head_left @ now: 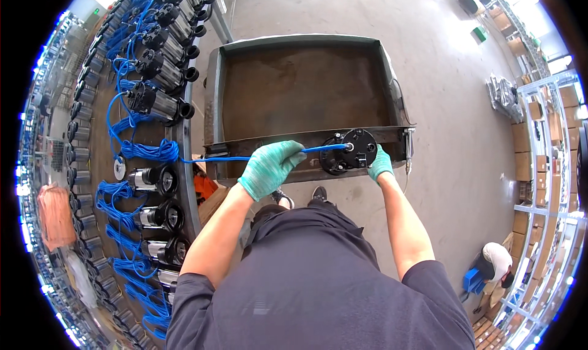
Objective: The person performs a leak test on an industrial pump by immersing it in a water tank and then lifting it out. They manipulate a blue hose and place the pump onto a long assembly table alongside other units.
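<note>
My left hand (pixel 271 167), in a green glove, is closed round a blue cable (pixel 324 148) with thumb and fingers together. The cable runs into the round black top of a pump (pixel 361 146), seen from above at the near side of a metal tank (pixel 300 40). On the pump's right side my right hand (pixel 381 164), also gloved in green, grips its edge; some of its fingers are hidden behind the body. Leftward, the cable stretches to a coiled blue cable (pixel 150 150) on the bench.
Along my left, a long bench (pixel 187 160) carries rows of steel-and-black pumps (pixel 160 72) with blue cable coils. An orange object (pixel 205 186) lies beneath its edge. Shelves with cardboard boxes (pixel 522 143) line the right. A person (pixel 496 261) crouches at lower right beside a blue bin (pixel 473 281).
</note>
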`<state>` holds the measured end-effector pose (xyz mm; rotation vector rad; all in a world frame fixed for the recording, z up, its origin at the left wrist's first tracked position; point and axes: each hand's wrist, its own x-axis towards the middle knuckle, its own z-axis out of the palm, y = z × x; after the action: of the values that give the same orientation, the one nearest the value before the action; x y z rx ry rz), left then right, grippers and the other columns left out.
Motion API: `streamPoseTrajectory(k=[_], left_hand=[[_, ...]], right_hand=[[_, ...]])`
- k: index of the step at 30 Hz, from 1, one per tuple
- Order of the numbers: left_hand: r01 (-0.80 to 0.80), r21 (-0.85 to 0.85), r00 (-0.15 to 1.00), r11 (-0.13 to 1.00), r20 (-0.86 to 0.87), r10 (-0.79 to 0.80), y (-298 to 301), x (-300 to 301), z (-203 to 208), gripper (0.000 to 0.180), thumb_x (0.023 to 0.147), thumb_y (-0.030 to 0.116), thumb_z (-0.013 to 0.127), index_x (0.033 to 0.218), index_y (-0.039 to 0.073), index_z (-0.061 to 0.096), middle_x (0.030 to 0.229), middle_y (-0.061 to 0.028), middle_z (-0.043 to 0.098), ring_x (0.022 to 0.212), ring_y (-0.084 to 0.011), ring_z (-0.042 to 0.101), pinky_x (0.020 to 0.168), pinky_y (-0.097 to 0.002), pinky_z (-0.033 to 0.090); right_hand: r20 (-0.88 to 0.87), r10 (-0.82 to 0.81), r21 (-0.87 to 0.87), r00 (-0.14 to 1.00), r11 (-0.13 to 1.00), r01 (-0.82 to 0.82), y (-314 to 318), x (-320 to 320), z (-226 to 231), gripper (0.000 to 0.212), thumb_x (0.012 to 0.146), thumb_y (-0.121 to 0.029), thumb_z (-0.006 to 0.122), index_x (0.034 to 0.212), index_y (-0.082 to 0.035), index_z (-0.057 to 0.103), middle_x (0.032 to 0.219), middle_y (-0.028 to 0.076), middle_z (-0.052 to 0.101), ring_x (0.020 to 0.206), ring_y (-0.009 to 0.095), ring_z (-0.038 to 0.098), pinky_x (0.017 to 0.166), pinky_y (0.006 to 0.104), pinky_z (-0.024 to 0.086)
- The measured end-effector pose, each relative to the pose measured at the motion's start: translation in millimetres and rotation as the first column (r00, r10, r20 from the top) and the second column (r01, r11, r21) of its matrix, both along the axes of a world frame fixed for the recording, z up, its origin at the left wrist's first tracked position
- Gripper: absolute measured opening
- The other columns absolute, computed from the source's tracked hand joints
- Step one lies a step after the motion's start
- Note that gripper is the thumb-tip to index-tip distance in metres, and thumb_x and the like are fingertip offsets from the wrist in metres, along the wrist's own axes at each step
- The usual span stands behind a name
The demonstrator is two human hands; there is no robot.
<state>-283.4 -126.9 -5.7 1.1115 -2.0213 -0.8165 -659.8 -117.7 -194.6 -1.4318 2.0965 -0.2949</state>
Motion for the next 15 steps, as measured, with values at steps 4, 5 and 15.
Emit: streamPoseTrajectory(k=[4, 5, 15], left_hand=[[-0.183, -0.114, 0.978, 0.976, 0.084, 0.193, 11, 12, 24, 0.014, 0.096, 0.015, 0.079, 0.102, 0.004, 0.073, 0.081, -0.0157, 0.072, 0.069, -0.0328, 0.07, 0.064, -0.0361, 0.056], [-0.246, -0.153, 0.962, 0.957, 0.086, 0.261, 16, 23, 27, 0.014, 0.096, 0.016, 0.079, 0.1, 0.005, 0.072, 0.079, -0.0155, 0.071, 0.067, -0.0332, 0.069, 0.063, -0.0365, 0.056], [-0.613, 0.011, 0.679, 0.79, 0.519, 0.519, 46, 169, -51, 0.03, 0.103, 0.039, 0.066, 0.098, 0.01, 0.073, 0.089, -0.0213, 0.074, 0.086, -0.0455, 0.071, 0.075, -0.0557, 0.054]], right_hand=[[-0.018, 0.059, 0.027, 0.998, 0.998, -0.058, -8, -2, 13, 0.034, 0.104, -0.026, 0.063, 0.128, -0.003, 0.062, 0.121, 0.029, 0.072, 0.118, 0.048, 0.066, 0.098, 0.0493, 0.054], [-0.002, 0.057, 0.003, 0.998, 0.998, -0.057, -9, 11, 36, 0.034, 0.103, -0.025, 0.064, 0.129, -0.003, 0.062, 0.122, 0.028, 0.072, 0.118, 0.047, 0.067, 0.099, 0.0484, 0.054], [0.089, 0.482, -0.327, 0.872, 0.841, -0.432, -3, 160, 148, 0.028, 0.094, -0.02, 0.067, 0.121, -0.013, 0.067, 0.134, 0.014, 0.064, 0.108, 0.041, 0.07, 0.093, 0.0484, 0.058]])
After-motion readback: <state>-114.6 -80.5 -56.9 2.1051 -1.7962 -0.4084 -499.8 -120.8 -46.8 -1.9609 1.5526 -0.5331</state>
